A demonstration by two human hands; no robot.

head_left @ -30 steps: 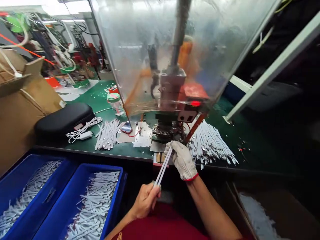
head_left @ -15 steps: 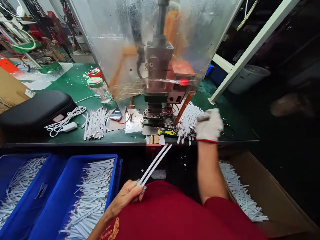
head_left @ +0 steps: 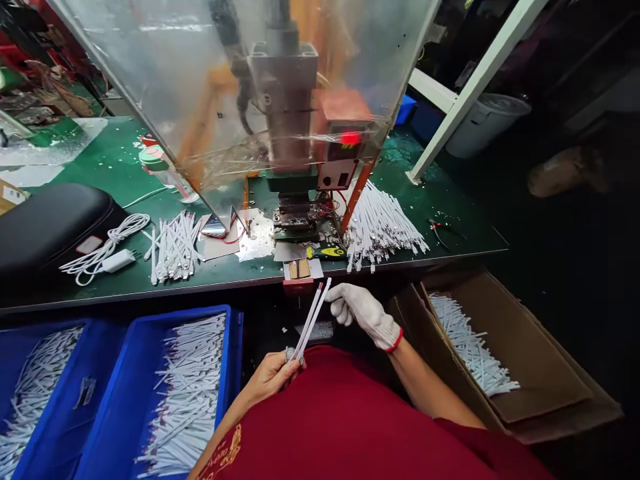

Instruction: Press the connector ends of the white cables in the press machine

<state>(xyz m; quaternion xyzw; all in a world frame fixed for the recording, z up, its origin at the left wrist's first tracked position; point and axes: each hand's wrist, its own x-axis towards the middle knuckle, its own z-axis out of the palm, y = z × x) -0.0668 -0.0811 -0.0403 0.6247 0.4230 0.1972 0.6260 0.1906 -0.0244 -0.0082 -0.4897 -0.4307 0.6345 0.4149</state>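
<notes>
Just white strips (head_left: 307, 320), gold shirt script (head_left: 224, 453) (unreadable)

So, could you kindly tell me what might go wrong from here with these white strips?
The two white strips are pinched only in the bare left hand, so they could slip and fall below the green bench. The gloved right hand is close to their tips and might knock them. The heap of strips lies right beside the press, so some could perhaps slide into its tooling.
</notes>
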